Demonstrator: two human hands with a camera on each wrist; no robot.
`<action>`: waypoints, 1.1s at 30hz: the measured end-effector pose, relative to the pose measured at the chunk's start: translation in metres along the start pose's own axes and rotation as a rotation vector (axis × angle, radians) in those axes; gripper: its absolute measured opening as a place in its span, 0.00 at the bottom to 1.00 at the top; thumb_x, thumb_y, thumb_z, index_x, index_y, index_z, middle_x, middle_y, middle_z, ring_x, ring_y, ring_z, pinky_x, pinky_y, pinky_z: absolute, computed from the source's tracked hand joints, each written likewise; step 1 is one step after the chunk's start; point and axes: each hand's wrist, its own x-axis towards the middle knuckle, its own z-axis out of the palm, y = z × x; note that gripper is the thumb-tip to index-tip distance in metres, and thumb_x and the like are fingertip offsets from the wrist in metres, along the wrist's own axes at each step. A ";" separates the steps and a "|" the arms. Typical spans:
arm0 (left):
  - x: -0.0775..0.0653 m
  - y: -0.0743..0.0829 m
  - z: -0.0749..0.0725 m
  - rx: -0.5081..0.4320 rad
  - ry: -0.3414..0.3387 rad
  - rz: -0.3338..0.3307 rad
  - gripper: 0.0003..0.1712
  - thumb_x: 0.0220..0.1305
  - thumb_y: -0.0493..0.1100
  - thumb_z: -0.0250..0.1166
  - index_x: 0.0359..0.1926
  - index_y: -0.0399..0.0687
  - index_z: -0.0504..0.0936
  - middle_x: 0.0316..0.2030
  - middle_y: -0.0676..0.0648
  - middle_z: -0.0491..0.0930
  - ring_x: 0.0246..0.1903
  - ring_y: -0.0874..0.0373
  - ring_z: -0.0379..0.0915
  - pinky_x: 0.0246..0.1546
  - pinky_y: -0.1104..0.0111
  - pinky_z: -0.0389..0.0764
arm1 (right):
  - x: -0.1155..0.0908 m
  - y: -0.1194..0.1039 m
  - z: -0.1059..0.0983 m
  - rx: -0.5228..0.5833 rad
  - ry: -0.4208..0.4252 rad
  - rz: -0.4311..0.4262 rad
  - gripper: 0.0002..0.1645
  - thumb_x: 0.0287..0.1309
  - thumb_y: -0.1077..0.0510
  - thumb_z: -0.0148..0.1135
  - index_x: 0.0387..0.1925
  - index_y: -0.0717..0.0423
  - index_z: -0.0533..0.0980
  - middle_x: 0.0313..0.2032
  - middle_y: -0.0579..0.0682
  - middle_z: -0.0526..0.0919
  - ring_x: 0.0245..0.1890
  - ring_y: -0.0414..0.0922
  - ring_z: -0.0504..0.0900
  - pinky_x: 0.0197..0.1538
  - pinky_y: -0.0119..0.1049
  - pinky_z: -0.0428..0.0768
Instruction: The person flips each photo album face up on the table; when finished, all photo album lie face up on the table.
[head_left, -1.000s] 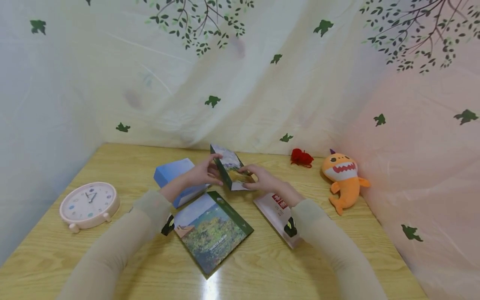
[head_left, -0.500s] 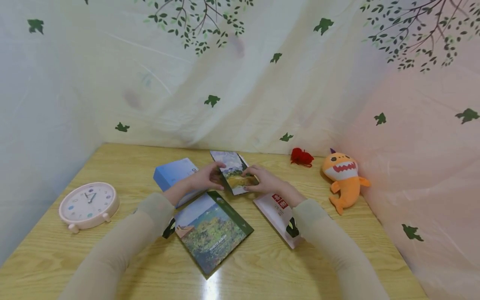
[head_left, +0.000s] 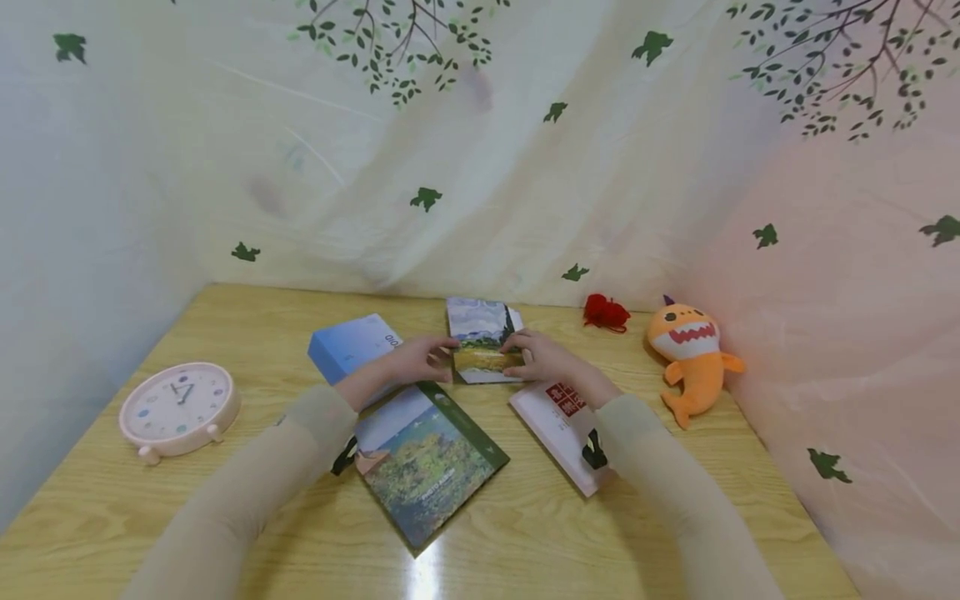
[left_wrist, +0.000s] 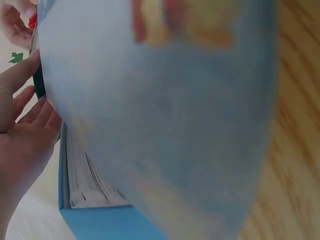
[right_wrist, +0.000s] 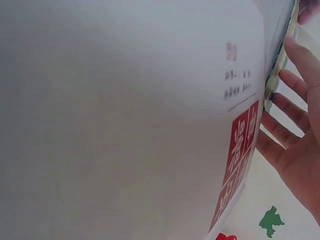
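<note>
In the head view, a small book with a landscape painting on its cover point(head_left: 480, 354) lies near the back middle of the table, between both hands. My left hand point(head_left: 422, 360) has its fingertips at the book's left edge; the left wrist view shows these fingers point(left_wrist: 30, 120) fairly straight beside a dark green edge. On the other side, my right hand point(head_left: 551, 360) reaches over the right edge, thumb and fingertips against it. The right wrist view shows that hand point(right_wrist: 305, 105) with extended fingers along the book's edge point(right_wrist: 277, 65).
Nearer stand a larger photo album point(head_left: 431, 467), a blue boxlike item point(head_left: 348, 354) and a pale packet with red lettering point(head_left: 551, 425). A pink clock point(head_left: 178, 408) lies left; red yarn point(head_left: 606, 312) and an orange shark plush point(head_left: 692, 362) lie right. A printed curtain point(head_left: 480, 167) borders the table.
The book, tilted up a second ago, has come down to the table, turned straighter and shifted slightly right. Both hands have stayed at its sides, the left hand's fingers loosening to its edge.
</note>
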 end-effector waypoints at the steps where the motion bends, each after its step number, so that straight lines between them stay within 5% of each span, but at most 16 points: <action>1: 0.000 0.000 -0.001 0.027 0.003 0.000 0.36 0.61 0.38 0.65 0.68 0.40 0.62 0.65 0.39 0.65 0.60 0.44 0.66 0.57 0.55 0.72 | 0.000 0.001 0.000 -0.006 -0.009 0.004 0.25 0.56 0.48 0.66 0.53 0.53 0.74 0.56 0.57 0.72 0.57 0.55 0.71 0.59 0.51 0.71; 7: 0.002 -0.004 -0.004 0.145 0.025 -0.011 0.33 0.60 0.41 0.67 0.65 0.48 0.68 0.65 0.37 0.61 0.62 0.42 0.61 0.57 0.49 0.69 | -0.002 0.000 -0.001 -0.033 -0.026 -0.006 0.28 0.53 0.51 0.69 0.55 0.52 0.74 0.59 0.57 0.70 0.60 0.55 0.69 0.60 0.52 0.69; 15: 0.005 -0.014 -0.008 0.198 0.015 0.041 0.33 0.57 0.38 0.68 0.63 0.49 0.70 0.73 0.39 0.43 0.70 0.38 0.41 0.65 0.45 0.58 | -0.002 0.003 0.000 -0.057 -0.028 -0.029 0.27 0.54 0.54 0.68 0.56 0.53 0.74 0.60 0.57 0.70 0.61 0.55 0.69 0.61 0.51 0.69; 33: -0.001 -0.006 -0.016 0.317 -0.058 0.108 0.37 0.54 0.29 0.66 0.66 0.43 0.66 0.69 0.38 0.56 0.68 0.40 0.50 0.66 0.49 0.58 | 0.005 0.020 -0.008 -0.022 -0.085 -0.042 0.24 0.57 0.61 0.65 0.56 0.51 0.73 0.65 0.54 0.68 0.66 0.54 0.63 0.67 0.51 0.62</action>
